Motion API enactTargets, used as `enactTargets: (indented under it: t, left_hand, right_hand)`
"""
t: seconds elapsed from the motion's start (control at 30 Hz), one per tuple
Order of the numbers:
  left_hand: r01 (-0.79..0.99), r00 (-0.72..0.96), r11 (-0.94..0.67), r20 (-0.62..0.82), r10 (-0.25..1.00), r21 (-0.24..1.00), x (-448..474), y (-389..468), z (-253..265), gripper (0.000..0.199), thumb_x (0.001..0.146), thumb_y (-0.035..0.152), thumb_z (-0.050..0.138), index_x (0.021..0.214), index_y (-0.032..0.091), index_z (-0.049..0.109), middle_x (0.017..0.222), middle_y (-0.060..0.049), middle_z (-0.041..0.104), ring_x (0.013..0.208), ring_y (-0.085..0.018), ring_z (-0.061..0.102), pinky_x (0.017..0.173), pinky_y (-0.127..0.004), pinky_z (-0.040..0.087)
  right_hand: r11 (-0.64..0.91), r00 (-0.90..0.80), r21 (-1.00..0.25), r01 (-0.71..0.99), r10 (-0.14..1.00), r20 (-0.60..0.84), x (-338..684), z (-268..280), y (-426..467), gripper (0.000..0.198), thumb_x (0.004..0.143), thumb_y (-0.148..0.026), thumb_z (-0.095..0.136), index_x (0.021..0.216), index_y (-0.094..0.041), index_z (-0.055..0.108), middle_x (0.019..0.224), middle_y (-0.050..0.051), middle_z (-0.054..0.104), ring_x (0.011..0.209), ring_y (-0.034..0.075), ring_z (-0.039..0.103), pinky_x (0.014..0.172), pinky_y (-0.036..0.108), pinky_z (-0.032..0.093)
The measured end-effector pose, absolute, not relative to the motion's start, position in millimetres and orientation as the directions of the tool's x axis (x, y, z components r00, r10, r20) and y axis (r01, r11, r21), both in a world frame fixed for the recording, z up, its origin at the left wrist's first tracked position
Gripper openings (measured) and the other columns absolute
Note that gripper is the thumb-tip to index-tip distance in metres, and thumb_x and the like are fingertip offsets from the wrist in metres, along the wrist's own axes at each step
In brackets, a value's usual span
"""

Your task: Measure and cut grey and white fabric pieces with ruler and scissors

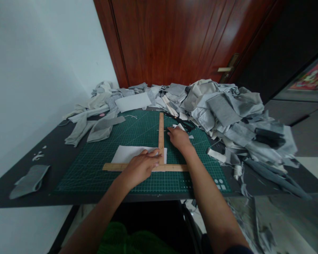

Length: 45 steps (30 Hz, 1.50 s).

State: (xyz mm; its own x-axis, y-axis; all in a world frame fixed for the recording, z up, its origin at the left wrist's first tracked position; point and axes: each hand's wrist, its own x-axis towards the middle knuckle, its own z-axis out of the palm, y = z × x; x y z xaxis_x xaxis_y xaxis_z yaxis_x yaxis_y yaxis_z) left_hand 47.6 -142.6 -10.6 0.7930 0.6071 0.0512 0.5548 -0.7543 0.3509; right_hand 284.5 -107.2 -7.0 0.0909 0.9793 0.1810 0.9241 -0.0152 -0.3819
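A reddish-brown wooden door (169, 42) with a metal handle (225, 69) stands behind the work, a pale wall (42, 53) to its left and dark cabinetry to its right. In front of the door is a dark tabletop (55, 151), much of it covered by a green gridded cutting mat (90, 165). A heap of grey and off-white fabric pieces (222, 106) runs along the far edge and piles highest on the right, with a white rectangular piece (134, 102) lying on its left part.

Near the middle of the mat lies a white sheet (129, 152); whether it is paper or cloth is unclear. A T-shaped wooden ruler (161, 134) rests across it, the long crossbar along the sheet's near edge and the other bar pointing away toward the heap.

The left hand (141, 164) lies over the ruler and sheet near the joint, fingers spread, its grip released and flat. The right hand (179, 138) is just to the right of the upright bar, fingers bent; a thin sliver shows by the fingertips, but I cannot tell whether that grip is closed on it. A white scrap (179, 126) shows just behind this hand, and black scissors (178, 118) lie just beyond. A folded grey cloth (30, 180) rests near the tabletop's left front edge.
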Motion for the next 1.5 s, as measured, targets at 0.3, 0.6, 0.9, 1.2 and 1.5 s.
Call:
enactTargets:
  t: [0.3, 0.6, 0.9, 1.2, 1.5]
  left_hand:
    - [0.533, 0.805, -0.776, 0.081, 0.588, 0.338, 45, -142, -16, 0.043, 0.099, 0.017, 0.051, 0.139, 0.03, 0.061, 0.153, -0.002, 0.051, 0.138, -0.023, 0.052, 0.12, -0.044, 0.033]
    - [0.517, 0.806, -0.775, 0.098, 0.584, 0.364, 46, -141, -16, 0.044, 0.099, 0.018, 0.05, 0.138, 0.034, 0.061, 0.152, 0.001, 0.053, 0.134, -0.025, 0.054, 0.116, -0.046, 0.038]
    - [0.521, 0.808, -0.785, 0.105, 0.58, 0.335, 45, -141, -17, 0.042, 0.099, 0.019, 0.049, 0.138, 0.03, 0.062, 0.152, 0.0, 0.053, 0.131, -0.025, 0.056, 0.113, -0.043, 0.041]
    - [0.528, 0.818, -0.788, 0.06, 0.572, 0.318, 47, -144, -8, 0.044, 0.097, 0.014, 0.048, 0.132, 0.033, 0.066, 0.152, 0.001, 0.053, 0.127, -0.025, 0.058, 0.108, -0.042, 0.045]
    - [0.514, 0.812, -0.781, 0.093, 0.577, 0.355, 46, -143, -12, 0.044, 0.098, 0.015, 0.047, 0.133, 0.034, 0.065, 0.152, 0.003, 0.053, 0.13, -0.024, 0.056, 0.113, -0.043, 0.04]
  right_hand:
    - [0.193, -0.138, -0.468, 0.863, 0.979, 0.148, 275, -4, -107, 0.033, 0.089, -0.037, 0.071, 0.117, -0.019, 0.071, 0.1, 0.005, 0.076, 0.087, 0.019, 0.068, 0.077, 0.027, 0.049]
    - [0.18, -0.162, -0.46, 0.87, 0.984, 0.078, 275, -1, -109, 0.049, 0.09, -0.04, 0.069, 0.135, -0.021, 0.063, 0.111, 0.006, 0.075, 0.093, 0.02, 0.069, 0.08, 0.027, 0.048]
    - [0.066, -0.055, -0.368, 0.927, 0.998, 0.04, 263, 3, -113, 0.047, 0.092, -0.055, 0.061, 0.122, -0.019, 0.064, 0.11, 0.013, 0.076, 0.101, 0.029, 0.07, 0.08, 0.033, 0.05]
    - [0.084, -0.077, -0.351, 0.933, 0.996, 0.035, 265, 4, -112, 0.047, 0.093, -0.052, 0.061, 0.129, -0.021, 0.061, 0.11, 0.011, 0.077, 0.102, 0.027, 0.071, 0.079, 0.031, 0.049]
    - [0.105, -0.096, -0.329, 0.938, 0.994, 0.044, 263, 8, -114, 0.044, 0.092, -0.052, 0.062, 0.125, -0.022, 0.062, 0.111, 0.011, 0.076, 0.102, 0.028, 0.07, 0.079, 0.031, 0.049]
